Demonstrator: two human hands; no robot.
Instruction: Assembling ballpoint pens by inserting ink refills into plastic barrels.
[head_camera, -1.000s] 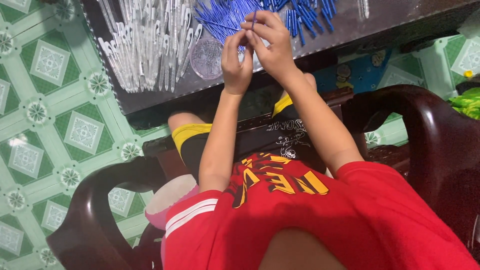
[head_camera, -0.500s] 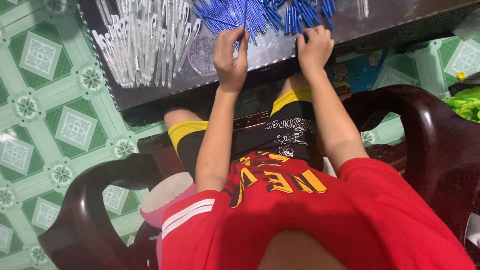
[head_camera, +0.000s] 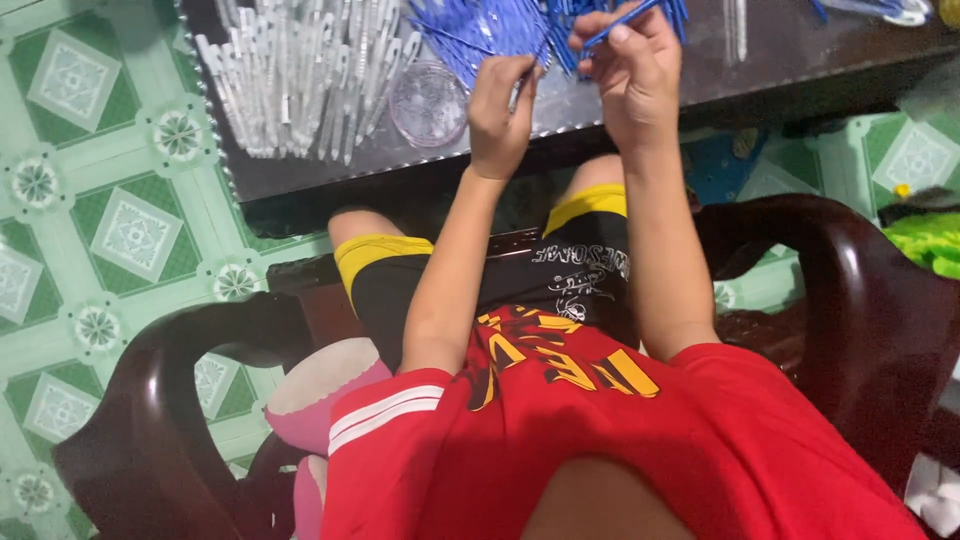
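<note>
My right hand (head_camera: 628, 75) is raised over the dark table (head_camera: 760, 60) and pinches a thin blue pen refill (head_camera: 622, 18). My left hand (head_camera: 500, 110) is just to its left and slightly lower, fingers curled on a thin clear pen barrel (head_camera: 524, 80) that is mostly hidden. Behind the hands lies a heap of blue refills (head_camera: 480, 30). A pile of clear pen barrels (head_camera: 300, 80) is spread to the left of it. A round clear dish (head_camera: 428, 102) sits beside my left hand.
I sit in a dark wooden chair with curved arms, one at the left (head_camera: 170, 400) and one at the right (head_camera: 860, 300). A pink and white object (head_camera: 320, 390) lies by my left thigh. Green patterned floor tiles (head_camera: 100, 220) surround the table. Something bright green (head_camera: 930, 240) lies at the right edge.
Both hands went down to the piles on the table half a second ago. They have now lifted again, the right one with a blue refill in its fingers.
</note>
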